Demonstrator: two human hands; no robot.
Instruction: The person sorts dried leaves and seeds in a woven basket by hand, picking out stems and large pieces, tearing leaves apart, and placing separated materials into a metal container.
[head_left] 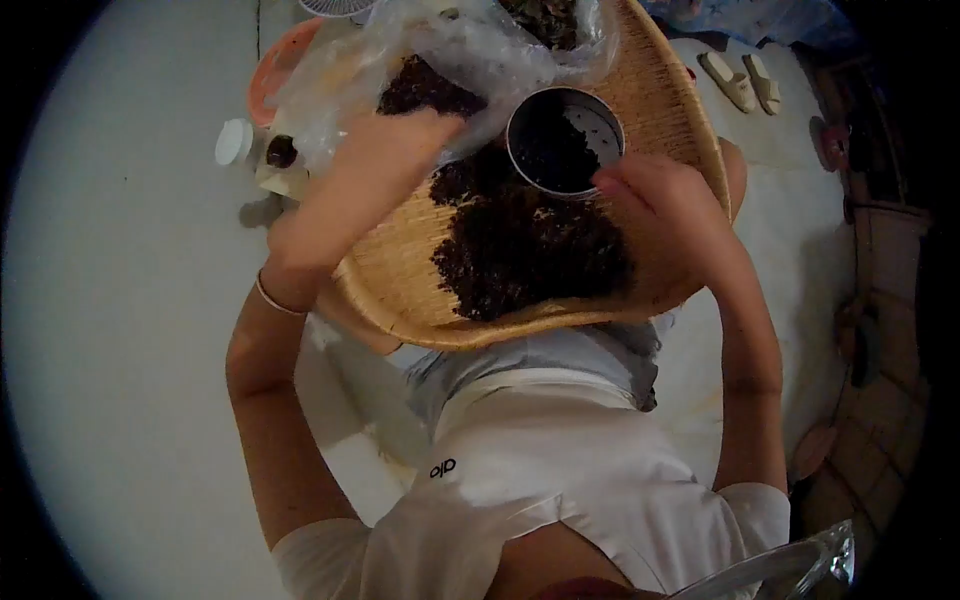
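A wide woven bamboo tray (395,285) rests across my lap, with a heap of dark, crumbly dried leaves (530,255) on it. My right hand (660,190) grips the near right rim of a round metal tin (610,120), fingers closed. Tilted toward me, the tin shows a dark mass of the same look inside and a pale bare patch of its bottom. Over on the left, my left hand (405,145) is at a smaller dark clump (425,88) beside a clear plastic bag (350,75). Its fingertips are hidden behind the hand.
Left of the tray are a white round lid (234,142), a small dark round object (282,151) and an orange basin (270,75). More dark leaves (545,20) show in the bag at the back. Pale slippers (735,82) lie on the floor at the far right.
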